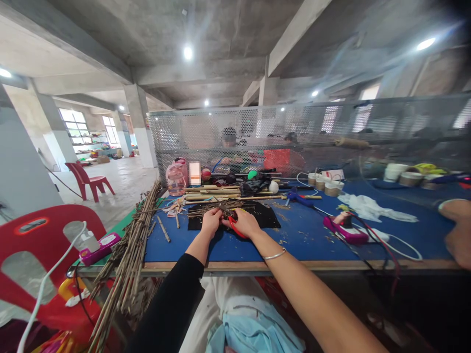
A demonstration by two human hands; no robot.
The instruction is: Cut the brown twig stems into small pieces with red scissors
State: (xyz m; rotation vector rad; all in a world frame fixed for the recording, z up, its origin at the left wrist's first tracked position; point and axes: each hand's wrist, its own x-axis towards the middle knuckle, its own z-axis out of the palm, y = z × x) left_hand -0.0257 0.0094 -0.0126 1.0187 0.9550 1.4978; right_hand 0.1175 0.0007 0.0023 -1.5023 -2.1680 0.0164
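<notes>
Over a black cloth [270, 215] on the blue tabletop [301, 240], both my hands work close together. My left hand [211, 221] is closed around thin brown twigs [198, 210], which stick out to its left. My right hand [246, 223] grips a pair of red-handled scissors [232, 224], with the blades pointing up and left by the twigs. Fingertips of the two hands nearly meet, so the exact spot between them is partly hidden. More fine twigs lie on the cloth just beyond my hands.
A long bundle of sticks [127, 267] overhangs the table's left front edge. Bamboo poles [206, 197], a pink jug [176, 179] and a blue glue gun [300, 197] lie behind. At right are a purple power strip [346, 233], cables, and another person's arm [459, 233].
</notes>
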